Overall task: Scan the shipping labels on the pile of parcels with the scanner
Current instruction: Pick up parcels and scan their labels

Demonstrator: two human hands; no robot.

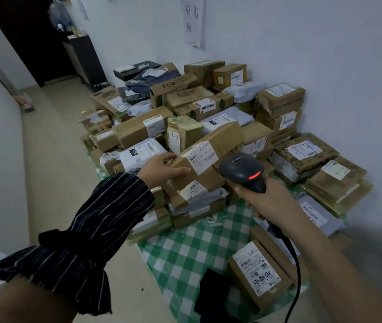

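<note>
A big pile of parcels (185, 117), brown cardboard boxes and grey mailer bags with white labels, lies on the floor against the wall. My left hand (159, 169) grips the near end of a long brown box (222, 142), tilted up on top of the pile, its white shipping label (201, 157) facing me. My right hand (269, 199) holds the handle of a black scanner (243, 169). A red light glows on the scanner's head, which sits just right of the label. Its black cable (296, 271) runs down past my right arm.
A green and white checked cloth (185, 252) lies under the near parcels. Two labelled boxes (257, 269) sit apart on it near my right arm, beside a black object (213, 292). Bare tiled floor (52, 148) runs along the left. A dark cabinet (85, 59) stands at the back.
</note>
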